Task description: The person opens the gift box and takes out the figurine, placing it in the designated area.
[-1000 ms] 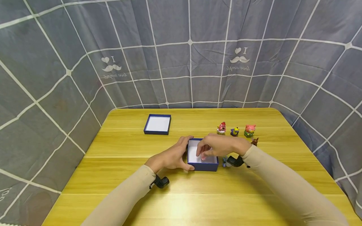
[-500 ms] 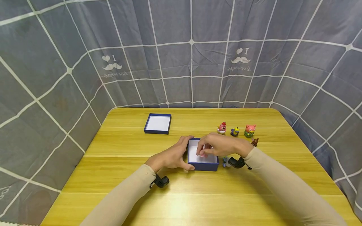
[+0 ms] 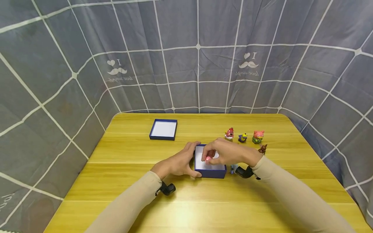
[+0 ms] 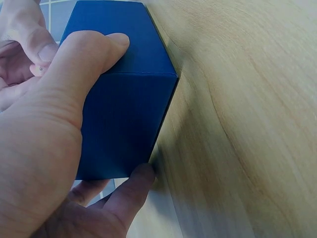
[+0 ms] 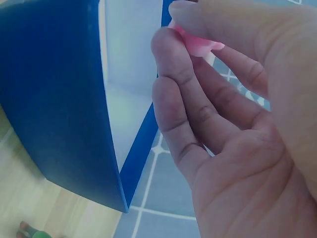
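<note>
My left hand [image 3: 179, 160] holds the dark blue box [image 3: 210, 173] by its left side. In the left wrist view its thumb lies on one wall of the box [image 4: 124, 119], with the fingers at the opposite wall. My right hand [image 3: 228, 151] is over the box's open top, where thumb and fingertips pinch a small pink figurine [image 3: 208, 159]. Most of the figurine [image 5: 200, 47] is hidden by the fingers in the right wrist view. The box has a white inside, partly covered by the right hand.
A blue-rimmed lid [image 3: 163, 129] lies white side up at back left. Toy figurines stand at the right: a red one [image 3: 229, 133], a yellow-and-purple one [image 3: 242, 138], a pink-and-green one [image 3: 258, 137], a brown one [image 3: 262, 149]. A bluish one [image 3: 233, 169] sits near the right wrist.
The right hand has risen slightly within the box opening, and more of the pink figurine shows between its fingers. The left hand stays on the box. The head view has shifted a little.
</note>
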### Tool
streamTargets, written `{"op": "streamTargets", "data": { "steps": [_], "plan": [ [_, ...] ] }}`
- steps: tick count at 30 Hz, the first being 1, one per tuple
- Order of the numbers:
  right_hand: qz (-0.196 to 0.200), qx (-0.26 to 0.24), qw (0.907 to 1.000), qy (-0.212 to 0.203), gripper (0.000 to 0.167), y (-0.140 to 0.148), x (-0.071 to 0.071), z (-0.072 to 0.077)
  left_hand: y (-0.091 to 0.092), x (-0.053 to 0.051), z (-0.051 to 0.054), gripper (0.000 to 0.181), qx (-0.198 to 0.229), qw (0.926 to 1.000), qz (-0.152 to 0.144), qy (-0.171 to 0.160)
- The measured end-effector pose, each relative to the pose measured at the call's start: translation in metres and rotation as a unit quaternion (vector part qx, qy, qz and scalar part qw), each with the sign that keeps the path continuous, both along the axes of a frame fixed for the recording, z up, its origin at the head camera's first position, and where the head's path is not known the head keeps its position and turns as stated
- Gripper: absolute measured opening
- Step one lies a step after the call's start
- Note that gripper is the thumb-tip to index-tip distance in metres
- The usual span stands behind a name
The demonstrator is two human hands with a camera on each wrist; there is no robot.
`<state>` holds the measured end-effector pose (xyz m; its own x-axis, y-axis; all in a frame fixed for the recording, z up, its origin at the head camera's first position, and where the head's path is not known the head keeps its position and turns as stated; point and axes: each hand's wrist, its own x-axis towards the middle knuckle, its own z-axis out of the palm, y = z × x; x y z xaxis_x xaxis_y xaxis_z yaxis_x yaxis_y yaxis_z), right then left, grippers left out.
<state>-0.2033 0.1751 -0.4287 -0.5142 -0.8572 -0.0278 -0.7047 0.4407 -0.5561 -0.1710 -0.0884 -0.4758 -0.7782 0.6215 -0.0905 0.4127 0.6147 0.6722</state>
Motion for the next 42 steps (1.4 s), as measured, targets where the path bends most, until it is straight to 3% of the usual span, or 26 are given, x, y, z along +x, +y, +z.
{"op": "streamTargets", "data": {
  "steps": [15, 23, 42],
  "plan": [
    [-0.012, -0.013, 0.9998, 0.003, 0.008, 0.014, 0.01, 0.002, 0.002, 0.001, -0.002, 0.132, -0.004, 1.0, 0.006, -0.003],
    [-0.006, -0.019, 0.999, 0.04, 0.01, 0.027, 0.013, 0.002, 0.003, 0.0, -0.003, 0.132, -0.006, 1.0, 0.006, 0.002],
    [-0.049, -0.049, 0.9972, 0.027, 0.007, 0.048, 0.022, -0.001, 0.002, 0.002, 0.001, 0.132, -0.003, 0.9999, 0.012, 0.001]
  ]
}}
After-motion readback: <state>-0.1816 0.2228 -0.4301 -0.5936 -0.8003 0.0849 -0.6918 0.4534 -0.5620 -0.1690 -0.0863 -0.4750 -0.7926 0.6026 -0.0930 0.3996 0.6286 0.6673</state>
